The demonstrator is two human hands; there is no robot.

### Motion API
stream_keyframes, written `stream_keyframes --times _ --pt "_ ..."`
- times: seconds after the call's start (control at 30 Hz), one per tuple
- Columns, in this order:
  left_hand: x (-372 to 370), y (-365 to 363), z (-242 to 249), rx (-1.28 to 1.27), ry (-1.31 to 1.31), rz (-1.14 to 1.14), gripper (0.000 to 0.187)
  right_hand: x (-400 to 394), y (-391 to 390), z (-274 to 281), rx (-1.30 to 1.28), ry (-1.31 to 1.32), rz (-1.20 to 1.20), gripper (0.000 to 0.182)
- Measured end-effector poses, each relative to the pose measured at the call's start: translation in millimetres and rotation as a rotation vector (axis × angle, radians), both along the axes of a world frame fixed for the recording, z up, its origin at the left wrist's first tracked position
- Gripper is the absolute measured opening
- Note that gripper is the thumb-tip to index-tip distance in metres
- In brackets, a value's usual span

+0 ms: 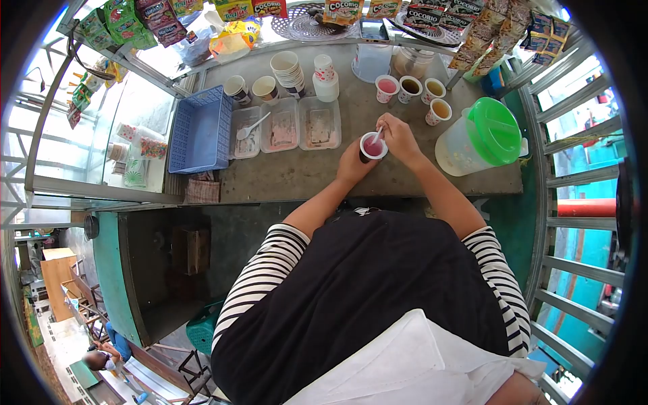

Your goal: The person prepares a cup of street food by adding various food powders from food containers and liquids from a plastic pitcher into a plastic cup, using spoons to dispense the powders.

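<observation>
A paper cup (369,154) of pink drink stands near the middle of the counter, with my left hand (354,165) wrapped round its near left side. My right hand (400,140) pinches the handle of a spoon (378,135) that dips into the drink. Beyond my right hand are several filled cups: a pink one (387,88), a dark one (409,88), a yellowish one (433,90) and an orange one (439,112). To the left sit shallow plastic tubs (319,142) with powdery remains, and a white spoon (253,126) rests in one.
A pitcher with a green lid (496,131) stands at the right. At the left is a blue basket (200,165), with stacked paper cups (288,71) behind the tubs. Snack sachets (425,17) hang along the top. A folded cloth (202,190) lies at the front edge.
</observation>
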State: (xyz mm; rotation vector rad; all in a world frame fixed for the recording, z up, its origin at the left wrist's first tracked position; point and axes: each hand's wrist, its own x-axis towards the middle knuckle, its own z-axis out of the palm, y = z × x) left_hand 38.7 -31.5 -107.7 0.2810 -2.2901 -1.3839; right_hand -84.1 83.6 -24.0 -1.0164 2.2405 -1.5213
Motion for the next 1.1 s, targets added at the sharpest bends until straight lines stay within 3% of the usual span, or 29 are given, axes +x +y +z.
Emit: stream_keyframes --times 0.07,0.17,0.27,0.4,0.47,0.67,0.77,0.87,0.97,1.1 --pt "0 0 0 0.003 0.008 0.004 0.057 0 1 -6 0.035 0.18 0.065 0.012" --pt "-1 -1 -2 0.011 -0.008 -0.01 0.057 2 1 4 -0.007 0.04 -0.001 0.01" --pt "0 -2 -4 -0.024 0.005 0.0 0.058 1 3 1 0.012 0.187 0.016 0.01" --pt "1 -2 -2 0.005 -0.011 -0.031 0.06 3 4 6 0.026 0.169 -0.006 0.011" --pt "1 -2 1 0.025 -0.014 -0.044 0.061 2 4 4 0.074 0.362 -0.035 0.011" --pt "3 -5 1 -0.005 -0.048 -0.064 0.059 0 6 5 0.053 0.297 -0.168 0.01" --pt "7 -8 4 0.01 0.017 -0.084 0.059 2 9 3 0.17 0.268 -0.04 0.011" --pt "6 -8 4 0.02 -0.014 -0.106 0.059 4 7 4 0.038 0.162 -0.141 0.012" --pt "7 -10 -1 0.03 -0.02 -0.121 0.062 4 9 5 0.167 0.218 -0.061 0.011" --pt "8 -11 -3 -0.001 0.029 -0.134 0.06 -2 8 1 0.083 0.205 -0.059 0.011"
